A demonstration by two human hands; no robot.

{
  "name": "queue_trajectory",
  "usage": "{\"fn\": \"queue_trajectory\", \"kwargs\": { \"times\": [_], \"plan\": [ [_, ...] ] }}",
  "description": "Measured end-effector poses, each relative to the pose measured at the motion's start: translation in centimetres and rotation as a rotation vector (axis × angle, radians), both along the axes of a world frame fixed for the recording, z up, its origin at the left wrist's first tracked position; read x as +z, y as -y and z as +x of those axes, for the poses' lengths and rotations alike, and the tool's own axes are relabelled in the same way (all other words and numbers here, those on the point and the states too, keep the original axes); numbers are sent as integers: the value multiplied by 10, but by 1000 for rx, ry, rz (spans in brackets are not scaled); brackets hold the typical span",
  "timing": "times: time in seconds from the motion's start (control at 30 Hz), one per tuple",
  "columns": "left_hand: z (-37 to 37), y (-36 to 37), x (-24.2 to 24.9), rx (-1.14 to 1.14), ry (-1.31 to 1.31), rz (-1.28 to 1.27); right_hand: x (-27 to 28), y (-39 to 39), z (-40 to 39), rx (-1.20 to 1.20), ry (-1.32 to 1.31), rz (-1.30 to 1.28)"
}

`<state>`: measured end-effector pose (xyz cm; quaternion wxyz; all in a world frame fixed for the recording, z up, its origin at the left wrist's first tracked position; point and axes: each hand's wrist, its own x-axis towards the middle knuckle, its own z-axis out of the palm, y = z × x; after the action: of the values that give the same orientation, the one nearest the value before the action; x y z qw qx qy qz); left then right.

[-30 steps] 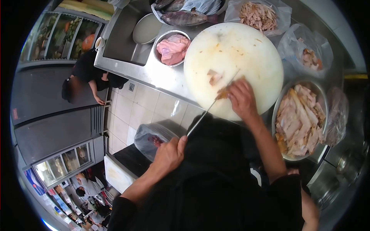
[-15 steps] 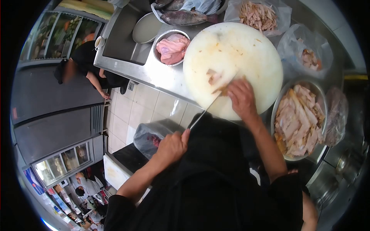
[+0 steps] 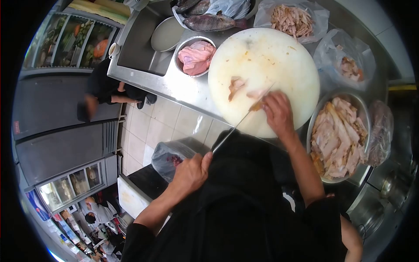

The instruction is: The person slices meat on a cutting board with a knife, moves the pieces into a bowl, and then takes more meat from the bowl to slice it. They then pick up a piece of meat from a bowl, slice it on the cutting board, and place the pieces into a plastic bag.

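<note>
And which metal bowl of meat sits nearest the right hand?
The oval bowl heaped with cut meat, right of the chopping board; the round bowl of pink meat is farther off, left of the board.

This looked like a commercial kitchen. A steel tabletop (image 3: pixel 187 92) with a built-in sink (image 3: pixel 139 51) carried a thick round chopping board (image 3: pixel 266 56), whole fish (image 3: pixel 213 23) and several lots of meat (image 3: pixel 336 137) in bowls and bags. Vegetables (image 3: pixel 82 32) showed behind glass doors (image 3: pixel 86 43), beside big grey cabinets (image 3: pixel 48 99) and a pale tiled floor (image 3: pixel 162 118).
</note>
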<state>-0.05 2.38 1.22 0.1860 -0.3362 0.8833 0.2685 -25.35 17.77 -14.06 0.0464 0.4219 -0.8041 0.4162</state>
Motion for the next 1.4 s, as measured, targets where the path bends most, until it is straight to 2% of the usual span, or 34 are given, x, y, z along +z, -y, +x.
{"fn": "queue_trajectory", "kwargs": {
  "times": [0.17, 0.33, 0.43, 0.53, 0.63, 0.83, 1.0, 1.13, 1.23, 1.4],
  "plan": [
    [20, 9, 8, -38, 93, -11, 0, -1, -1, -1, 45, 2],
    [7, 10, -27, -137, 81, -7, -1, 0, -2, 8, -4, -18],
    [-2, 13, -39, -4, 39, 25, -5, -4, -6, 18, 29, -34],
    [-2, 4, -30, 42, -86, -3, 0, -3, -4, -26, 36, -30],
    [-2, 1, -23, 111, -91, 19, 3, -5, -1, -61, 15, -14],
    [-7, -1, -7, 23, -60, 49, -3, -4, -1, -83, 33, -8],
    [12, 11, -4, -56, 41, -24, 1, -5, -1, -77, 43, -25],
    [9, 10, -25, -106, 76, -54, 2, -6, 0, -62, 80, -18],
    [-15, 9, -46, -156, 0, -85, 2, -9, -3, -45, 76, -34],
    [-11, 10, -32, 15, -115, -12, 4, -12, -3, -90, 17, -33]
  ]
}}
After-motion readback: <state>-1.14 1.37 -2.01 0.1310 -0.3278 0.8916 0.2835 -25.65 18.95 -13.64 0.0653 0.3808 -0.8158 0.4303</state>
